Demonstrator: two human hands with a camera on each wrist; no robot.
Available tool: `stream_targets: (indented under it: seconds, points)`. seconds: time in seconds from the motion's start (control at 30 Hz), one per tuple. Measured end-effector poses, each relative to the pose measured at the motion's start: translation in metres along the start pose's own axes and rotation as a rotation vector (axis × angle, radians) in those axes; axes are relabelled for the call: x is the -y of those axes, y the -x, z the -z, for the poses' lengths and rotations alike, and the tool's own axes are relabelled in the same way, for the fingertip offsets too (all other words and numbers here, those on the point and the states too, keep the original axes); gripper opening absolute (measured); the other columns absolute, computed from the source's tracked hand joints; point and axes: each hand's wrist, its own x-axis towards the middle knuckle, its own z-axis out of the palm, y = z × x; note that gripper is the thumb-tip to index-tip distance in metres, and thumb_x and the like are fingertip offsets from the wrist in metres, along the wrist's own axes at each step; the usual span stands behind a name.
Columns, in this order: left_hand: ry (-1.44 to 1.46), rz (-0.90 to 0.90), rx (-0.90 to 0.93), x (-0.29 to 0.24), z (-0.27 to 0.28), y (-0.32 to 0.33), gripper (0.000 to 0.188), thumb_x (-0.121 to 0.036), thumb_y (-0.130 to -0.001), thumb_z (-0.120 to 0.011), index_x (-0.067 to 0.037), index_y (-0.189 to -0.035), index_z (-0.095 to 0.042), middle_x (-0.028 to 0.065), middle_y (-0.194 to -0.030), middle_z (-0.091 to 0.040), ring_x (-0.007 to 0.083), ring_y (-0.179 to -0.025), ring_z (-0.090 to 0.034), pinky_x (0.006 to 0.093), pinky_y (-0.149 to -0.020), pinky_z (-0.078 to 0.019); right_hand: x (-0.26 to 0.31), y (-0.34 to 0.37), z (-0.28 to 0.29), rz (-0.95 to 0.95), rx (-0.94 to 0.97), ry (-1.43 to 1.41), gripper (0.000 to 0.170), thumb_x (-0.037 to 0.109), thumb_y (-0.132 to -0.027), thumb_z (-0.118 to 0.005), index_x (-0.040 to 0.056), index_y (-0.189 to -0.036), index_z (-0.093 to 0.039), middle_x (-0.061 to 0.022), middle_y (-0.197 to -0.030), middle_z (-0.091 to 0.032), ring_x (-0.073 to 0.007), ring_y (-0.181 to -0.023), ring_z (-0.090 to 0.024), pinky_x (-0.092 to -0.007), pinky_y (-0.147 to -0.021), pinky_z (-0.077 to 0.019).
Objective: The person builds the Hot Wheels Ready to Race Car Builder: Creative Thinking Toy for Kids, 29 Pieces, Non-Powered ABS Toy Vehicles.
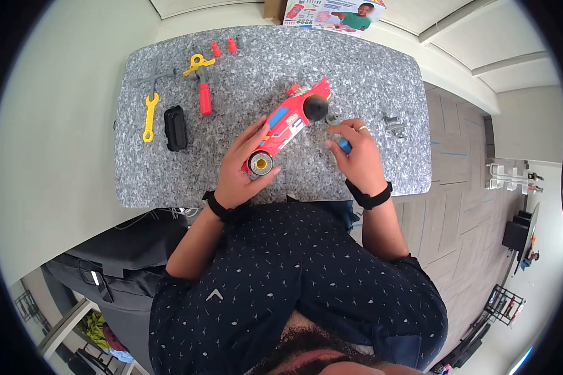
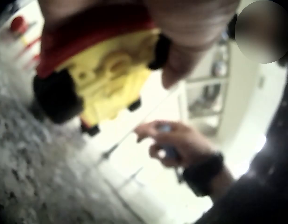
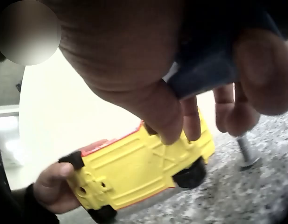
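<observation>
- While the left hand (image 1: 239,165) is gripping one end of it, the red plastic toy car (image 1: 284,128), with round black wheels and a ribbed yellow underside, is slanting over the speckled grey bench (image 1: 200,175), between both hands.
- The right hand (image 1: 361,157) is holding a blue object (image 1: 344,145), mostly hidden within its curled fingers; its fingertips are hovering near the car's far wheel.
- A grey cylindrical bolt (image 3: 247,151) with a flat, round base is standing upright near those fingertips.
- A flat yellow wrench (image 1: 149,119) and a black, rounded oblong case (image 1: 176,128) are lying left of the car.
</observation>
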Motion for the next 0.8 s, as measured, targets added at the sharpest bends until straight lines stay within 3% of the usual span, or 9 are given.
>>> stream_targets:
  seconds: [0.13,0.33,0.37,0.47,0.5,0.6,0.7,0.8]
  points:
    - [0.006,-0.001,-0.009,0.003,-0.002,0.0,0.087,-0.01,-0.087,-0.093,-0.007,-0.167,-0.058,0.0224,-0.173,-0.053,0.0389,-0.157,-0.056,0.0472,-0.128,-0.0464,-0.029,0.003,-0.016,0.007,0.005,0.168,0.048,0.016,-0.095,-0.088,0.0096,-0.14,-0.076,-0.0248,-0.156,-0.065,-0.0443,-0.123,-0.074,-0.0518,-0.099,-0.0631]
    - [-0.019,-0.001,-0.006,-0.003,-0.002,-0.001,0.086,-0.01,-0.088,-0.092,-0.007,-0.167,-0.059,0.0221,-0.173,-0.054,0.0396,-0.157,-0.056,0.0472,-0.127,-0.0467,-0.047,-0.022,-0.035,-0.002,-0.027,0.183,0.051,0.014,-0.093,-0.088,0.0098,-0.142,-0.074,-0.0225,-0.149,-0.07,-0.0438,-0.125,-0.074,-0.0506,-0.101,-0.0626]
    - [-0.03,-0.004,-0.007,-0.003,-0.002,-0.001,0.086,-0.01,-0.088,-0.092,-0.007,-0.167,-0.059,0.022,-0.173,-0.054,0.0397,-0.157,-0.056,0.0472,-0.127,-0.0467,-0.043,-0.023,-0.03,-0.04,-0.036,0.102,0.043,0.009,-0.094,-0.086,0.0075,-0.136,-0.077,-0.0202,-0.137,-0.077,-0.0436,-0.117,-0.075,-0.0495,-0.097,-0.0623]
    - [-0.056,-0.014,0.001,-0.004,-0.001,-0.001,0.087,-0.01,-0.087,-0.092,-0.007,-0.167,-0.058,0.022,-0.173,-0.053,0.0403,-0.157,-0.056,0.0473,-0.127,-0.047,-0.017,-0.022,-0.014,0.084,-0.07,-0.191,0.033,0.004,-0.097,-0.083,0.006,-0.129,-0.079,-0.0184,-0.122,-0.081,-0.0396,-0.106,-0.077,-0.0444,-0.091,-0.0608]
    - [-0.042,-0.002,-0.004,-0.003,-0.001,0.0,0.087,-0.01,-0.087,-0.092,-0.006,-0.167,-0.058,0.0223,-0.173,-0.053,0.04,-0.158,-0.056,0.0474,-0.128,-0.0462,0.001,-0.015,-0.002,0.001,0.04,-0.355,0.023,0.003,-0.101,-0.081,0.0056,-0.124,-0.081,-0.0137,-0.111,-0.083,-0.0272,-0.096,-0.077,-0.0368,-0.087,-0.0583]
    - [-0.024,0.009,0.001,-0.002,-0.004,0.0,0.088,-0.011,-0.086,-0.092,-0.007,-0.168,-0.058,0.0225,-0.174,-0.052,0.04,-0.158,-0.055,0.0482,-0.128,-0.0453,0.036,0.001,0.009,0.015,0.259,-0.704,0.024,0.003,-0.104,-0.079,0.006,-0.127,-0.08,-0.008,-0.104,-0.079,-0.0157,-0.091,-0.072,-0.0326,-0.084,-0.0558]
    - [-0.07,-0.016,0.015,-0.005,-0.006,-0.001,0.088,-0.014,-0.087,-0.092,-0.009,-0.168,-0.058,0.0213,-0.175,-0.051,0.041,-0.158,-0.055,0.0499,-0.128,-0.0464,0.057,0.007,-0.004,0.078,0.329,-0.832,0.024,0.003,-0.105,-0.078,0.0055,-0.129,-0.077,-0.004,-0.098,-0.074,-0.0119,-0.088,-0.068,-0.032,-0.081,-0.0546]
    - [-0.079,-0.028,0.019,-0.007,-0.008,0.0,0.089,-0.014,-0.086,-0.092,-0.009,-0.168,-0.058,0.0199,-0.175,-0.051,0.0411,-0.158,-0.054,0.0507,-0.129,-0.0456,0.063,0.004,-0.019,0.075,0.473,-0.82,0.023,0.0,-0.109,-0.073,0.0011,-0.132,-0.073,-0.0045,-0.102,-0.075,-0.0125,-0.099,-0.074,-0.031,-0.086,-0.0575]
